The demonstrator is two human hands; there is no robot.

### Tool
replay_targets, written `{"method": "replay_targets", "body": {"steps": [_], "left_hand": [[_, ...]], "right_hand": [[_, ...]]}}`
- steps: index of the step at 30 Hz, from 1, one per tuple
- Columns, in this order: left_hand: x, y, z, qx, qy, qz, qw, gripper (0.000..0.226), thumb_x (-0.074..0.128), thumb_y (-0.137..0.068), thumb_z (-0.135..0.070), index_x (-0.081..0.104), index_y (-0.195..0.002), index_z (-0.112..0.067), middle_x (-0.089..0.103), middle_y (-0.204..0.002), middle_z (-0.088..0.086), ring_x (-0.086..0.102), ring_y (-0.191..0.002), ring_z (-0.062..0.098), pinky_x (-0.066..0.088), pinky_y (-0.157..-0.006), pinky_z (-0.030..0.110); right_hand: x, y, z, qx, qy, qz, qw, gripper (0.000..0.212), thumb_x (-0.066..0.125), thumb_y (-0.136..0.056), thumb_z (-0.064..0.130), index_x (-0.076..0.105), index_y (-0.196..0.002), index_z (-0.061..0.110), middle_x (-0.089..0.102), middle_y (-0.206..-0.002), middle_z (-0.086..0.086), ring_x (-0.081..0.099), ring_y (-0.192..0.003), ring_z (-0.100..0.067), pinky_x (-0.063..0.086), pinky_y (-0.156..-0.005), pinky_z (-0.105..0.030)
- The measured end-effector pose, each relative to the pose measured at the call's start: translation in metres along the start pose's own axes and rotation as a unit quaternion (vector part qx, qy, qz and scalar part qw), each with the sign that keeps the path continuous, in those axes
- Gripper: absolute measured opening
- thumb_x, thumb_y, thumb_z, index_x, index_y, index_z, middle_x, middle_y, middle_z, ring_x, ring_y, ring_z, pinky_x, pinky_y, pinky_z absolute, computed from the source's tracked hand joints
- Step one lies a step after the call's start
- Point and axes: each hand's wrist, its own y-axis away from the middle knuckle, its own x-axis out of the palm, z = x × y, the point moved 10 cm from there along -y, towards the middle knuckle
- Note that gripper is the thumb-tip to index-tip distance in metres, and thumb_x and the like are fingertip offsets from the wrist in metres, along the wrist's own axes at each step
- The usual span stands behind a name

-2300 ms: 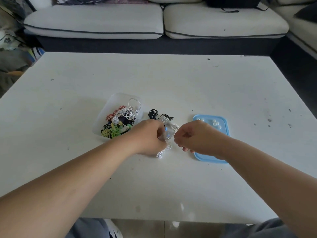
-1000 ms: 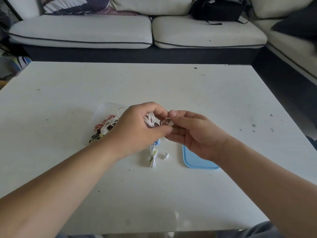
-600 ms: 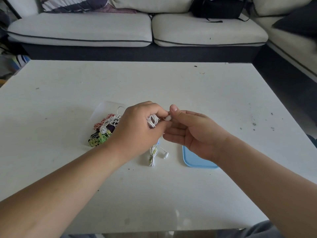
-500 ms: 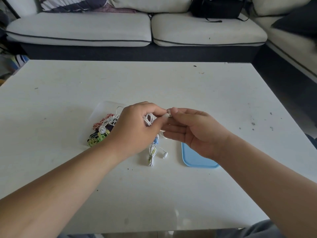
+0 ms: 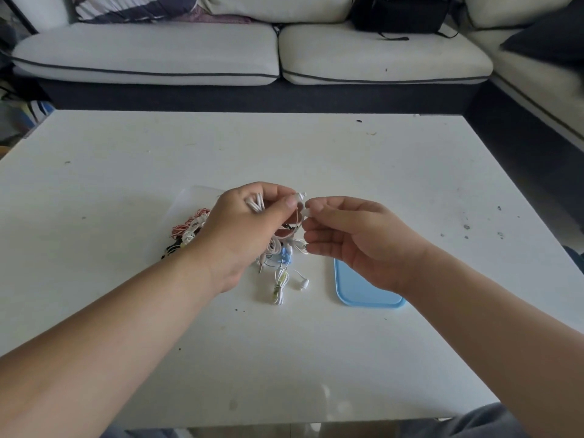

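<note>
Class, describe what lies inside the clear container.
Tangled earphone cables, red-striped, white and black, lie in the clear container. The left hand, gripping a white earphone cable, covers its right side.

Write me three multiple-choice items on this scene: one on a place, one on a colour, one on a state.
1. Where does the blue lid lie?
A. on the sofa
B. on the table, below the right wrist
C. inside the clear box

2. What colour are the earphones coiled in the left hand?
A. black
B. green
C. white

3. What is the right hand doing?
A. pinching one end of those earphones at its fingertips
B. pressing flat on the table
C. gripping the lid

Answers:
1 B: the lid lies flat on the tabletop, partly hidden by the right wrist.
2 C: the loops between the left fingers are white.
3 A: thumb and forefinger meet on a small white piece, held above the table.
</note>
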Motion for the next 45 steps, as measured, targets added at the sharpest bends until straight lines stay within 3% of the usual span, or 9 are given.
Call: {"method": "replay_targets", "body": {"steps": [4,8,13,17,22,28,32,36,45], "left_hand": [[0.0,0.002,-0.006,0.029,-0.049,-0.024,0.998,0.004,0.074,-0.095,-0.018,0.077,-0.097,-0.019,0.078,-0.083,0.002,0.073,-0.07,0.016,0.055,-0.059,0.024],[0.004,0.003,-0.005,0.023,-0.031,-0.016,0.999,0.014,0.079,-0.09,-0.014,0.078,-0.104,-0.017,0.079,-0.086,0.001,0.075,-0.071,0.012,0.052,-0.057,0.015],[0.014,0.001,-0.001,0.008,-0.013,0.004,1.0,0.01,0.08,-0.09,-0.018,0.079,-0.1,-0.019,0.079,-0.092,0.011,0.076,-0.079,0.024,0.064,-0.08,0.036],[0.034,0.007,0.0,0.02,-0.046,0.028,0.998,0.008,0.077,-0.093,-0.021,0.077,-0.1,-0.023,0.079,-0.088,0.006,0.077,-0.084,0.029,0.059,-0.084,0.058],[0.051,0.006,0.007,0.008,-0.037,0.024,0.999,0.008,0.074,-0.095,-0.018,0.076,-0.103,-0.018,0.076,-0.08,0.006,0.075,-0.071,0.024,0.06,-0.08,0.061],[0.068,0.002,0.024,-0.025,-0.042,0.043,0.998,0.009,0.075,-0.095,-0.021,0.076,-0.103,-0.019,0.075,-0.077,0.005,0.071,-0.065,0.018,0.061,-0.07,0.043],[0.072,0.002,0.032,-0.032,-0.047,0.05,0.997,0.008,0.073,-0.096,-0.013,0.076,-0.103,-0.014,0.076,-0.086,0.015,0.067,-0.063,0.017,0.056,-0.059,0.027],[0.069,0.002,0.034,-0.029,-0.046,0.056,0.997,0.015,0.07,-0.097,-0.008,0.076,-0.104,-0.02,0.074,-0.091,0.017,0.066,-0.064,0.019,0.055,-0.059,0.029],[0.065,0.002,0.032,-0.029,-0.031,0.061,0.997,0.01,0.071,-0.096,-0.009,0.077,-0.098,-0.016,0.074,-0.092,0.022,0.066,-0.065,0.02,0.057,-0.06,0.03]], "right_hand": [[0.003,0.002,0.002,-0.021,0.034,0.008,0.999,0.017,0.063,-0.097,0.001,0.071,-0.111,-0.004,0.075,-0.091,-0.016,0.073,-0.08,-0.024,0.063,-0.081,-0.035],[-0.002,0.003,-0.003,-0.004,0.026,-0.013,1.0,0.019,0.069,-0.093,0.002,0.07,-0.108,-0.009,0.075,-0.094,-0.021,0.074,-0.083,-0.028,0.063,-0.082,-0.036],[-0.011,0.007,-0.003,-0.005,0.056,-0.029,0.998,0.01,0.075,-0.089,0.01,0.075,-0.092,0.001,0.076,-0.086,-0.015,0.072,-0.079,-0.024,0.062,-0.08,-0.036],[-0.019,0.012,-0.009,0.0,0.071,-0.034,0.997,0.013,0.074,-0.091,0.015,0.075,-0.092,0.002,0.076,-0.086,-0.013,0.069,-0.076,-0.023,0.061,-0.075,-0.034],[-0.053,0.018,-0.005,0.013,0.107,-0.095,0.99,0.023,0.069,-0.097,0.022,0.074,-0.102,0.0,0.073,-0.083,-0.011,0.067,-0.071,-0.022,0.059,-0.069,-0.035],[-0.136,0.025,0.012,-0.015,0.302,-0.272,0.914,0.014,0.06,-0.092,0.014,0.071,-0.09,0.006,0.071,-0.078,-0.009,0.064,-0.058,-0.015,0.055,-0.056,-0.029],[-0.156,0.02,-0.003,0.024,0.404,-0.266,0.875,0.011,0.06,-0.089,0.015,0.068,-0.084,0.008,0.074,-0.086,-0.017,0.064,-0.064,-0.023,0.061,-0.065,-0.046],[-0.153,0.01,-0.017,0.052,0.482,-0.231,0.844,0.011,0.063,-0.087,0.012,0.07,-0.084,0.004,0.073,-0.09,-0.017,0.059,-0.065,-0.025,0.051,-0.061,-0.032],[-0.15,0.004,-0.019,0.059,0.538,-0.223,0.811,0.015,0.061,-0.086,0.008,0.075,-0.081,0.005,0.074,-0.087,-0.014,0.056,-0.063,-0.023,0.047,-0.056,-0.026]]}}
